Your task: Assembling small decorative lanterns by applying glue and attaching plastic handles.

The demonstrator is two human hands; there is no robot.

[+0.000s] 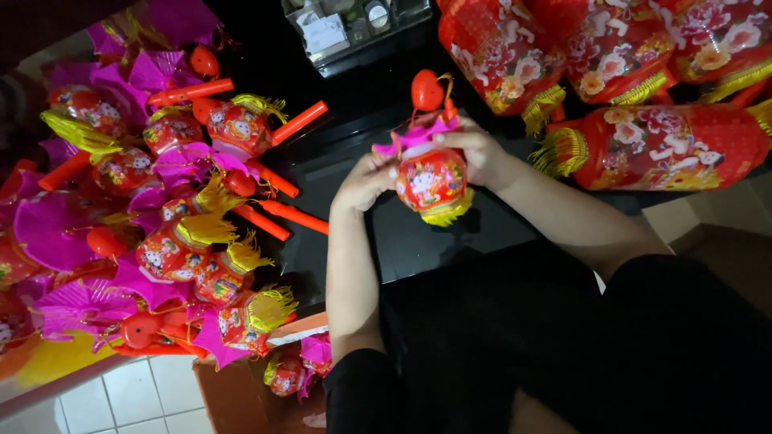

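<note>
Over the middle of the black tabletop point(450, 233), both hands hold one small red paper lantern point(432, 178) up in the air. The left hand point(366, 181) pinches the lantern's left side, fingers curled onto its pink pleated collar point(414, 135). The right hand point(481, 150) grips the collar from the right, fingertips pressed on the pink paper at the top. The lantern's round red body carries a cartoon print; a yellow tassel fringe point(447, 214) hangs at its lower edge; a red heart-shaped topper point(427, 88) stands above the collar.

Left of the hands, a dense heap of like lanterns point(193, 241) with pink collars, yellow fringes and orange-red handle sticks point(293, 215) covers the table's left side. Far right, larger red lanterns with flower print point(659, 145) lie on their sides, yellow fringe at their ends. Far centre, a clear plastic box point(354, 32) holds small items, too dim to identify. Near left, a brown cardboard box point(241, 386) holds more small lanterns, beside white floor tiles point(145, 394).
</note>
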